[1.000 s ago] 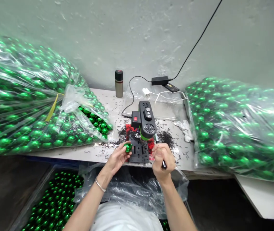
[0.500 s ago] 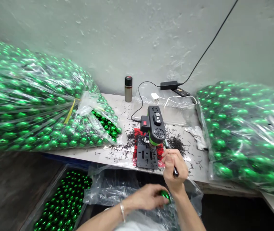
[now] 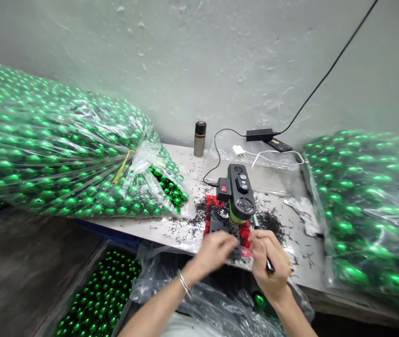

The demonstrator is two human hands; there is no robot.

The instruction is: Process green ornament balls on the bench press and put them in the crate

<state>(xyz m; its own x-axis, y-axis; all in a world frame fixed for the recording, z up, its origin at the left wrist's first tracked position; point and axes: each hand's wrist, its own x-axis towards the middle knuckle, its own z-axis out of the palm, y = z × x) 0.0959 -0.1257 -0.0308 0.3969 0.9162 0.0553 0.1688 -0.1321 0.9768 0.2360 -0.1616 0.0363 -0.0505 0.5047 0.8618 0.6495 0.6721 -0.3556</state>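
The right fingers are pressed together around the black grip of the lever (image 3: 270, 267), at the right of the machine (image 3: 243, 192), near the counter's front edge; its pale rod shows above the fist. The left hand (image 3: 211, 255) is blurred, its fingers bent over the front of the machine's base (image 3: 218, 222); whether they touch it or pinch anything, I cannot tell. The lever looks stiff and sturdy, probably smooth, so best taken in a full fist on the grip. The machine seems solid and fairly heavy, and would be better steadied by its base than by its cord (image 3: 216, 145). One green ball (image 3: 259, 298) is below the counter's front edge, left of the right wrist, by the clear plastic (image 3: 216, 309), outside both hands' fingers; it looks light, slick and perhaps thin-shelled, so a soft pinch around its widest part should suit. Around the base are a red mat (image 3: 245, 234) and black bits (image 3: 271, 224). Farther out, a cloth (image 3: 308, 215) lies toward the counter's right end, beside the right bag (image 3: 371, 210); the left bag (image 3: 62, 159) covers the left end of the counter (image 3: 185, 161). The flask (image 3: 199, 146) stands upright near the back edge, left of the adapter (image 3: 259, 135).
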